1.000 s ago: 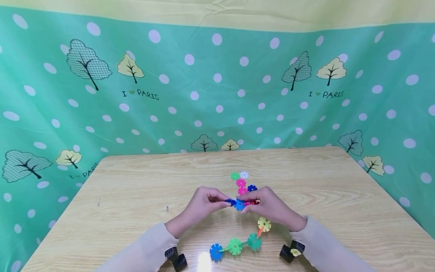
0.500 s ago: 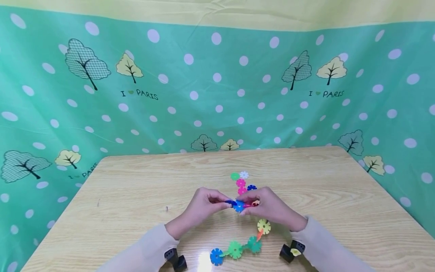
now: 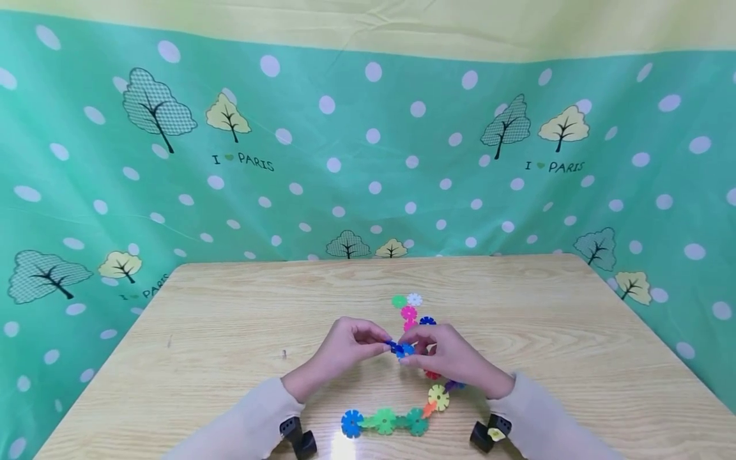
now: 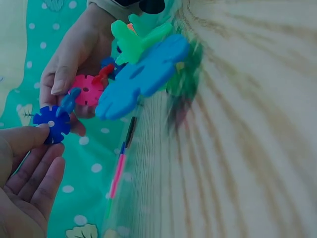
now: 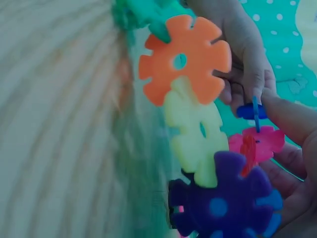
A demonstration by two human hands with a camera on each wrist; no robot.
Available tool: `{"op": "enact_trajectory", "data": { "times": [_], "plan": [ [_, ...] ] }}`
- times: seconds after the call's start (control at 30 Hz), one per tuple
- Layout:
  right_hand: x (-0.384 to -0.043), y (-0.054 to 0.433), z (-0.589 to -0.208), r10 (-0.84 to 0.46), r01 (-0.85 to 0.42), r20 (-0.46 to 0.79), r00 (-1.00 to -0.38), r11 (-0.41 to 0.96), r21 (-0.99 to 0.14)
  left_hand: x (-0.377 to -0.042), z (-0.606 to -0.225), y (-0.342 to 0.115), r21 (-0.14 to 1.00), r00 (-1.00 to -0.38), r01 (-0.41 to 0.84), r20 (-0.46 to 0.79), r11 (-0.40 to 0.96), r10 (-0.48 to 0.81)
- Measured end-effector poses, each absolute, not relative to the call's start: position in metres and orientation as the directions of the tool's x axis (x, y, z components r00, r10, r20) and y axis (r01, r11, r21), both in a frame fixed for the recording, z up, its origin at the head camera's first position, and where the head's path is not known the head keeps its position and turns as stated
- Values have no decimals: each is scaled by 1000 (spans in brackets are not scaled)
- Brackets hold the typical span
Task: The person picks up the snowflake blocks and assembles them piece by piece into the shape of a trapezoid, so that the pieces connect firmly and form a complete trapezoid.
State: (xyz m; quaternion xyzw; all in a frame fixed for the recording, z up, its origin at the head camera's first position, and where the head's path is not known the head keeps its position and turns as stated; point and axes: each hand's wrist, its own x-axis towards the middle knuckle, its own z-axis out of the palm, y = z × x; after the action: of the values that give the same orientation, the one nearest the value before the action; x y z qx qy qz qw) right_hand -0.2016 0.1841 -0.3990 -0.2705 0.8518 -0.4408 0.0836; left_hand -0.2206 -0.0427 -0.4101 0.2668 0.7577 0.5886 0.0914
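My left hand (image 3: 345, 345) pinches a dark blue notched snowflake disc (image 4: 59, 119) between thumb and fingertips. A lighter blue disc (image 3: 407, 349) is slotted into it edge-on. My right hand (image 3: 451, 354) grips that lighter blue disc, and its fingers lie around the pink disc (image 4: 81, 82) behind it. From there a chain of joined discs runs on through a red disc (image 3: 432, 375), a purple disc (image 5: 240, 183), a yellow disc (image 3: 434, 392) and an orange disc (image 5: 205, 54). Green discs (image 3: 384, 421) follow, and a blue disc (image 3: 347, 429) ends the chain at the front.
Behind my hands on the wooden table (image 3: 241, 306) lie two pink discs (image 3: 409, 308), a green disc (image 3: 399, 301), a white disc (image 3: 414, 295) and a dark blue disc (image 3: 427, 320). A green dotted cloth (image 3: 299, 160) hangs along the table's back and sides.
My right hand has shifted its hold and turned the lighter blue disc. The chain's trailing end has swung left, and red and purple discs now show below my right hand. My left hand stays in place.
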Motion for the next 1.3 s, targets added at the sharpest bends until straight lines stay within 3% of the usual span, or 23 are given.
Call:
{"op": "enact_trajectory", "data": {
  "times": [0.33,0.6,0.9,1.3],
  "plan": [
    [-202,185,-404,-534,-411,136,-834,437,-800,-231,-408,-47,935,-853,293,162,198,496],
    [-201,188,-405,-526,-411,130,-841,462,-786,-266,-407,-37,942,-874,257,131,217,469],
    [-201,193,-403,-516,-394,118,-849,467,-792,-301,-411,-5,927,-850,245,63,285,524],
    [-205,192,-402,-542,-411,124,-831,448,-794,-342,-428,-3,905,-838,238,7,353,545]
  ]
}}
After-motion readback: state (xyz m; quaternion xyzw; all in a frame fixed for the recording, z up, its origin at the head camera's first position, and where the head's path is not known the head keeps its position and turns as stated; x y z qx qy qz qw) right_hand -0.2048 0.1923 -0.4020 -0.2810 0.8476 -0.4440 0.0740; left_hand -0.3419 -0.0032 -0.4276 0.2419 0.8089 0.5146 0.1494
